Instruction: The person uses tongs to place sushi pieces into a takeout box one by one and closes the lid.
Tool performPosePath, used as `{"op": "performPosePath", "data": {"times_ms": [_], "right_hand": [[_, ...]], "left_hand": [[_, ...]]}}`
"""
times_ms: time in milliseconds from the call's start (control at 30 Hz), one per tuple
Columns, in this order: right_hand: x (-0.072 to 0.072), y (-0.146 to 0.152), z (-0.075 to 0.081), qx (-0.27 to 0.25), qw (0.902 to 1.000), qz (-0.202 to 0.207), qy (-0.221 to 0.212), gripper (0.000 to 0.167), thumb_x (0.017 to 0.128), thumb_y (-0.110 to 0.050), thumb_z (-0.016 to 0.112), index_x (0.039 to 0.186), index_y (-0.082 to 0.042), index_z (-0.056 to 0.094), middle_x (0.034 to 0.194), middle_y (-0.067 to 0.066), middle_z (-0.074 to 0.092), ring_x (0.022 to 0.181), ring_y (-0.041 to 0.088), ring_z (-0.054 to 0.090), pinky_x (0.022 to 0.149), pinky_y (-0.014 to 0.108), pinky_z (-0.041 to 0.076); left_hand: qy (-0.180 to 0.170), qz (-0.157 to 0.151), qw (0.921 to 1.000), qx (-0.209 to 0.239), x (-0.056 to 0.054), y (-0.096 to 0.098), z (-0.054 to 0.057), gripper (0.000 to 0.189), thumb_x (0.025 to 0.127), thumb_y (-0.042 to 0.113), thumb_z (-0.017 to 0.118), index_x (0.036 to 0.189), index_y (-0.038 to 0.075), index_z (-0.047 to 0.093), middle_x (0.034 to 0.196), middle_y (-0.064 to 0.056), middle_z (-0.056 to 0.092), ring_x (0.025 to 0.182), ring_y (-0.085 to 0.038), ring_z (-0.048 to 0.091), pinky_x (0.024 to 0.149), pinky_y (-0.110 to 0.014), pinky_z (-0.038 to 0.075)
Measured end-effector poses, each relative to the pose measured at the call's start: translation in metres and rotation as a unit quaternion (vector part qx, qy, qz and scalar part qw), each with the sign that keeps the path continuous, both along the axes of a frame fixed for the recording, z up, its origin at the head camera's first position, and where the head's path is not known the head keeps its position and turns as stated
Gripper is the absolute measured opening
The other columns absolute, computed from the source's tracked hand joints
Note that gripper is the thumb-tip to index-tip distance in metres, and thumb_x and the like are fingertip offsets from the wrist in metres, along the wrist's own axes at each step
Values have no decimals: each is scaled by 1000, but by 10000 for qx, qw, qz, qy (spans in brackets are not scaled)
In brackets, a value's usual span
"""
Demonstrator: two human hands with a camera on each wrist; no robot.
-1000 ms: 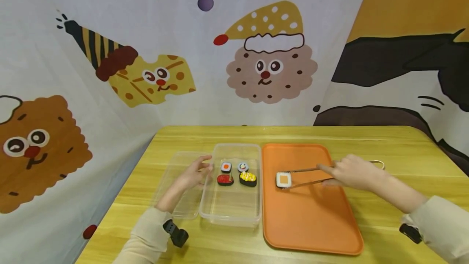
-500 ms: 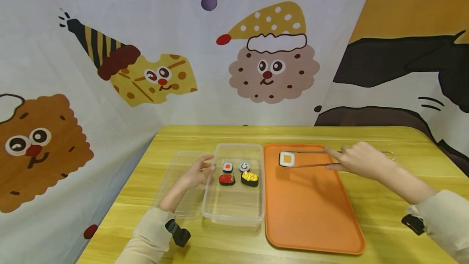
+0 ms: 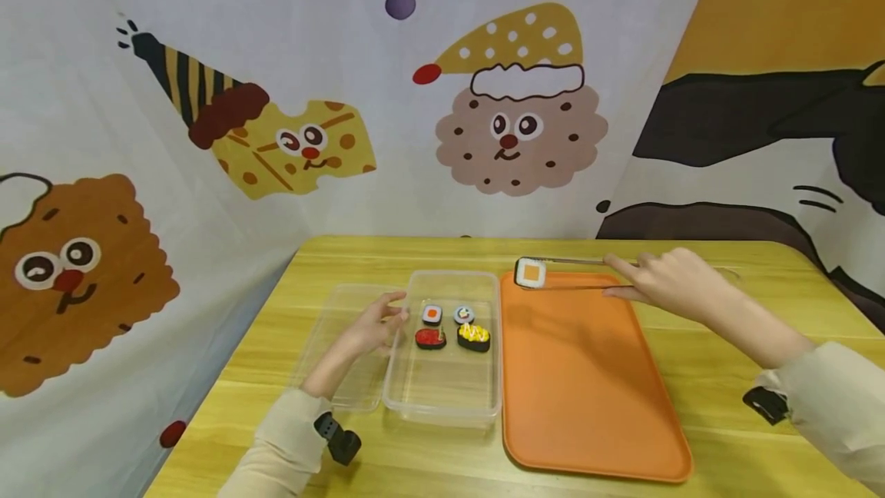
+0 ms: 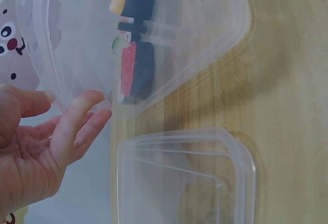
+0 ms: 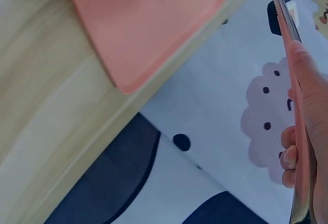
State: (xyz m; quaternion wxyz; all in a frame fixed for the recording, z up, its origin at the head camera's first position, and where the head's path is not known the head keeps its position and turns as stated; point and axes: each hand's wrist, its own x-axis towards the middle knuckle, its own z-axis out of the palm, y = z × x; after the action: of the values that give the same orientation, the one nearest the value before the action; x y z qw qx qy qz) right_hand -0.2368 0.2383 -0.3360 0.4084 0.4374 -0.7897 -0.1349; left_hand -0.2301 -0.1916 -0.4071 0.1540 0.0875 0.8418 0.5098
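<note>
My right hand (image 3: 671, 283) grips metal tongs (image 5: 298, 116), whose tips pinch a toy square sushi roll (image 3: 530, 273) with white rice and an orange centre. The roll is raised over the far left corner of the orange tray (image 3: 588, 398). My left hand (image 3: 369, 329) has its fingertips right at the left wall of a clear plastic container (image 3: 442, 411), fingers loosely bent. Inside the container are a small orange-centred roll (image 3: 432, 315), a round roll (image 3: 464, 315), a red-topped sushi (image 3: 430, 339) and a yellow-topped sushi (image 3: 473, 337).
A clear lid (image 3: 356, 394) lies on the wooden table (image 3: 249, 406), left of the container and partly under my left forearm. The tray stands just right of the container. Behind the table hangs a printed cloth (image 3: 401, 137) with cartoon snacks.
My right hand has lifted the tongs and the square sushi roll up and away from the tray's middle toward its far left corner. The left hand stays at the container.
</note>
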Motion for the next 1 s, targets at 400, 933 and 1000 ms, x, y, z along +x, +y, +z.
{"op": "performPosePath", "data": {"times_ms": [400,933,1000], "right_hand": [[-4,-49,9,27,9992,320,237,62,96,-55,15,86,-8,53,41,1,32,35,7,14,30,20,13],[17,-125,7,938,9946,340,-270,49,75,-60,57,91,-14,59,40,-7,24,37,5,15,30,19,18],[22,-133,6,991,9939,343,-350,49,73,-61,59,90,-15,62,37,-7,28,37,5,16,30,19,20]], "left_hand": [[-47,71,9999,57,0,0,-1,49,98,12,41,142,3,23,135,-34,36,96,-39,59,60,-32,55],[-48,71,9999,105,-1,-1,-3,49,98,12,41,143,3,23,135,-33,37,104,-42,55,64,-36,57],[-36,93,9999,88,-1,-1,-4,49,98,13,42,143,4,24,135,-32,37,104,-41,56,62,-33,56]]}}
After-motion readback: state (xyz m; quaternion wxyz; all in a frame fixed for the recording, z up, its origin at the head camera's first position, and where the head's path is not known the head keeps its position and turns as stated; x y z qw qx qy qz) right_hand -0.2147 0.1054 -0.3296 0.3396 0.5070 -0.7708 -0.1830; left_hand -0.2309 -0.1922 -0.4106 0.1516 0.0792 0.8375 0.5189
